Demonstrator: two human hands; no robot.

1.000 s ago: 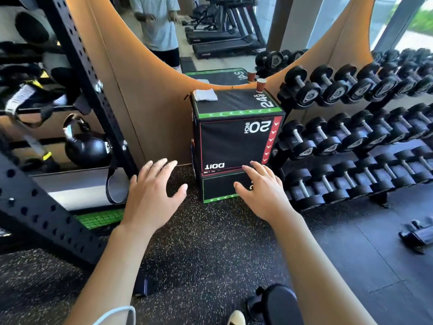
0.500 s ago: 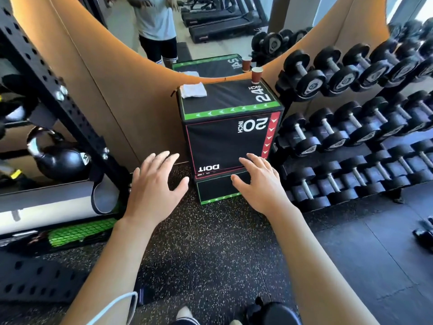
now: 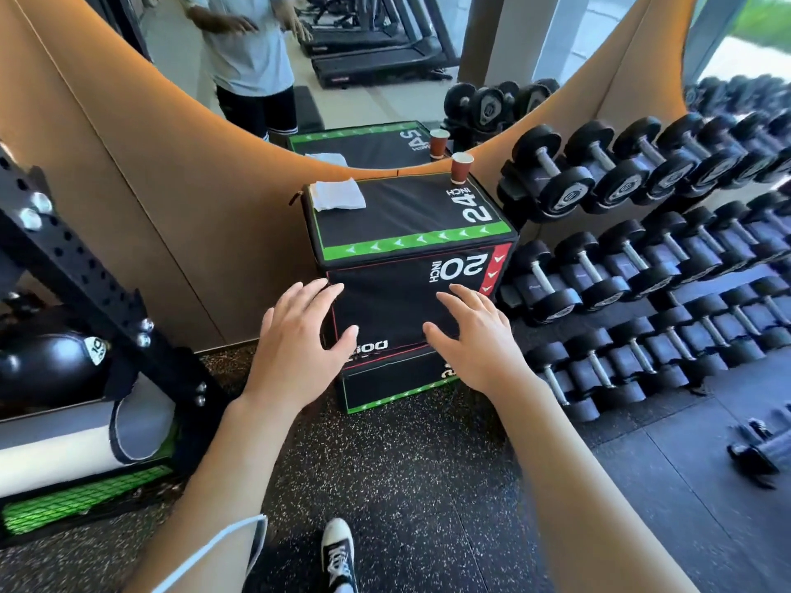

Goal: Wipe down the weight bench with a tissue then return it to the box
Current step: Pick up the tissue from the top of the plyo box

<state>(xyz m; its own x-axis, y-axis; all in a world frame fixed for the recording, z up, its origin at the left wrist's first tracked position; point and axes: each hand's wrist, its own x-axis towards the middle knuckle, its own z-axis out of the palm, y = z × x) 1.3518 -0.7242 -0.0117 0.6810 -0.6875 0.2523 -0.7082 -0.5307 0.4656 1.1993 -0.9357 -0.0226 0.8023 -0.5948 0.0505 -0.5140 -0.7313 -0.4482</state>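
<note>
A white folded tissue (image 3: 337, 195) lies on the back left corner of a black plyo box (image 3: 411, 224) with green trim and "24 INCH" and "20 INCH" markings. The box stands against the tan wall under a mirror. My left hand (image 3: 299, 340) and my right hand (image 3: 475, 336) are held out in front of the box's front face, fingers spread and straight, holding nothing. Both hands are below and short of the tissue. No weight bench shows in the head view.
A brown paper cup (image 3: 461, 167) stands on the box's back right corner. A dumbbell rack (image 3: 642, 258) fills the right side. A black power rack upright (image 3: 85, 271), a kettlebell (image 3: 51, 365) and a rolled mat (image 3: 85, 438) are at the left. My shoe (image 3: 338, 554) is on speckled rubber floor.
I have moved closer to the box, which now looks larger and nearer. Both hands have risen from floor level to in front of the box's front face, still spread.
</note>
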